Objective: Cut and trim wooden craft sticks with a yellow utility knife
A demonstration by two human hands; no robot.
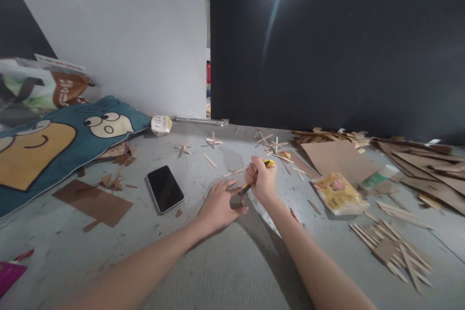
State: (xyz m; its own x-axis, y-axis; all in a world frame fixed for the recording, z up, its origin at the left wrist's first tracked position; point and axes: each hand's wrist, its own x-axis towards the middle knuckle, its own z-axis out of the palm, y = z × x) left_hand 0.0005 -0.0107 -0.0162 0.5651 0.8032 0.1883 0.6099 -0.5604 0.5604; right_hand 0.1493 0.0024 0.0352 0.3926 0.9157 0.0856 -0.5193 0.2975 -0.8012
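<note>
In the middle of the table my right hand [260,179] is wrapped round a yellow and black utility knife [269,163], its tip pointing down and to the left. The tip meets a small brown cardboard piece [238,200] lying on the grey tabletop. My left hand [220,206] rests on the table, thumb and fingers on either side of that piece, steadying it. Beyond my hands lie several loose wooden sticks [209,160], some of them joined into small crossed shapes [214,141].
A phone [165,189] and a brown cardboard sheet [92,202] lie left, before a blue cushion [109,126]. On the right are a yellow packet [339,193], a green and white tube [378,178], a bundle of sticks [394,249] and stacked cardboard [428,167]. A black panel [334,53] stands behind.
</note>
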